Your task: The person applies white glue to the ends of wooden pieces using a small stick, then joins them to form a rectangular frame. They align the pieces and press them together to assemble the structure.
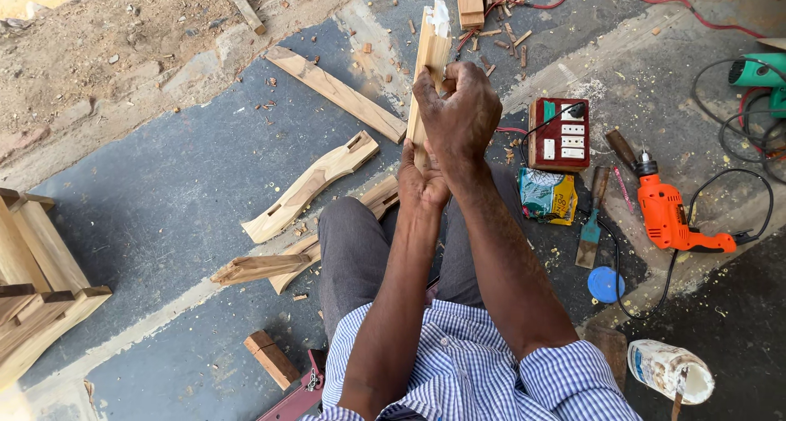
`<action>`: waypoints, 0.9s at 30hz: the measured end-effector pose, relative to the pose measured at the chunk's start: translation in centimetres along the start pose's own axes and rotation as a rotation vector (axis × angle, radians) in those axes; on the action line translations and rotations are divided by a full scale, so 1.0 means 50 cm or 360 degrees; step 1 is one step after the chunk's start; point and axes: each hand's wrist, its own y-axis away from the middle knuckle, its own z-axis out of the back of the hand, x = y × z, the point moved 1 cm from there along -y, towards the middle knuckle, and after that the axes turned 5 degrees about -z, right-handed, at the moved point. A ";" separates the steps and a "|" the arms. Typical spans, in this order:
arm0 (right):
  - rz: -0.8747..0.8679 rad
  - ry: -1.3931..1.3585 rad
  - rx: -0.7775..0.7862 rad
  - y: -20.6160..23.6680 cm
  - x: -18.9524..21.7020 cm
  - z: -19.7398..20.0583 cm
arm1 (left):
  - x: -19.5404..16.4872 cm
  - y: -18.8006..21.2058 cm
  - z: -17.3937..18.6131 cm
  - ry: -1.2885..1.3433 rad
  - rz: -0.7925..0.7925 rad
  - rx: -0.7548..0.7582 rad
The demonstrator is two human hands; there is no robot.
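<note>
Both hands are clamped on this shaped wooden piece (429, 69), held upright over the lap: right hand (458, 114) wrapped around the middle, left hand (422, 180) gripping the near end. The white stuff on the far tip looks like wet glue, so it could drip or smear if the piece tilts.

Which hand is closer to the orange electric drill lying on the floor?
The right hand. It grips the upright wooden piece high up, on the side toward the orange electric drill. The left hand holds the wood's lower end, farther from the drill.
</note>
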 end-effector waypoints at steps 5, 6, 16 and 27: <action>-0.0065 -0.0091 0.0045 0.016 -0.013 0.011 | -0.015 0.036 -0.028 -0.0037 -0.0152 0.0014; -0.0018 -0.0315 0.0021 0.025 -0.022 0.015 | -0.022 0.049 -0.041 -0.0141 -0.0213 0.0068; -0.0515 -0.0337 0.0936 0.172 -0.095 0.095 | -0.313 0.071 -0.185 -0.1885 -0.1618 0.0998; 0.0328 -0.0160 0.1616 0.117 -0.111 -0.143 | -0.276 0.062 0.013 -0.3078 -0.1328 0.1034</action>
